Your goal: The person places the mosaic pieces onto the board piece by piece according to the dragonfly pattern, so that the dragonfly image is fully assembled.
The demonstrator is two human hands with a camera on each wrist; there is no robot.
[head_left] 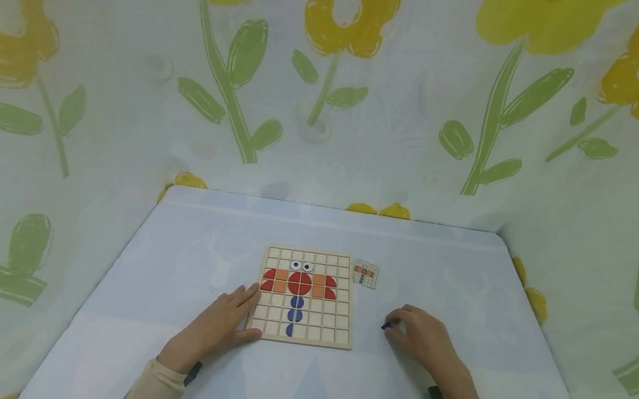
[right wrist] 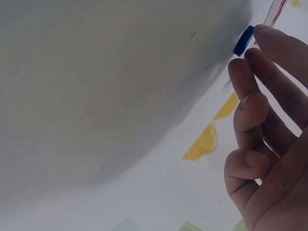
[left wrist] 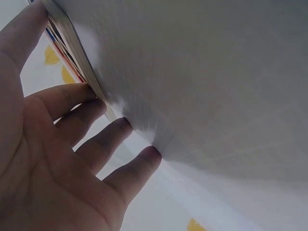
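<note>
A wooden grid board lies on the table in the head view. On it sit two eye pieces, red quarter-round pieces, orange squares and blue half-round pieces; the lowest blue one stands alone in its row. My left hand rests at the board's left edge, its fingers extended and its thumb by the near left corner. Right of the board, my right hand pinches a small blue piece between thumb and fingertips, just over the table.
A small pattern card lies beside the board's upper right edge, printed with a similar figure. The pale table meets flower-printed cloth walls at the back and both sides.
</note>
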